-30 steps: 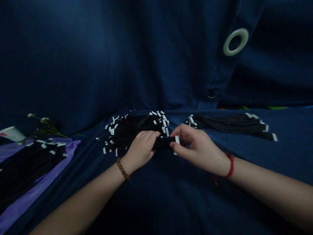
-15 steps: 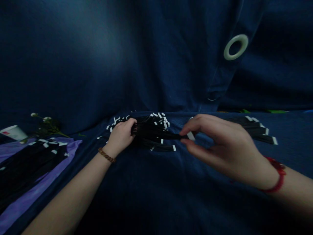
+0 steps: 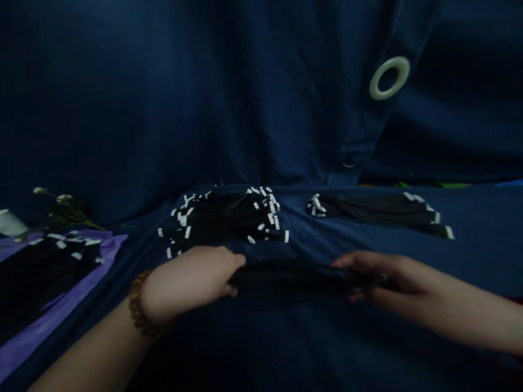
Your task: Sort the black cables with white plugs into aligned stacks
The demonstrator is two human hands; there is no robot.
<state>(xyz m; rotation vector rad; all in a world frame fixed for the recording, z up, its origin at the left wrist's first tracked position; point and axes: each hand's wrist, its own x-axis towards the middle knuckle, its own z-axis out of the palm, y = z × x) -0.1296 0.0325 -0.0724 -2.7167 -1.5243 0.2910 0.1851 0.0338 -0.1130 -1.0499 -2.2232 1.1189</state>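
A dark bundle of black strands (image 3: 286,280) stretches between my two hands, low over the blue cloth and blurred by motion. My left hand (image 3: 192,283), with a brown bead bracelet, closes round its left end. Fingers of my right hand (image 3: 379,280) grip the right end. Just beyond lies a pile of black strands with white tags (image 3: 229,215) at both ends. Farther right, a flatter tagged bundle (image 3: 376,209) rests on the cloth.
At the left, more tagged black strands (image 3: 44,272) lie on purple cloth (image 3: 69,305). Behind them are small white flowers (image 3: 64,199) and a white cup (image 3: 11,223). A dark blue curtain (image 3: 245,98) with a pale ring (image 3: 389,78) hangs behind.
Both hands have come nearer, away from the pile, with black strands between them. My right hand has also shifted right, uncovering the left end of the right-hand bundle.
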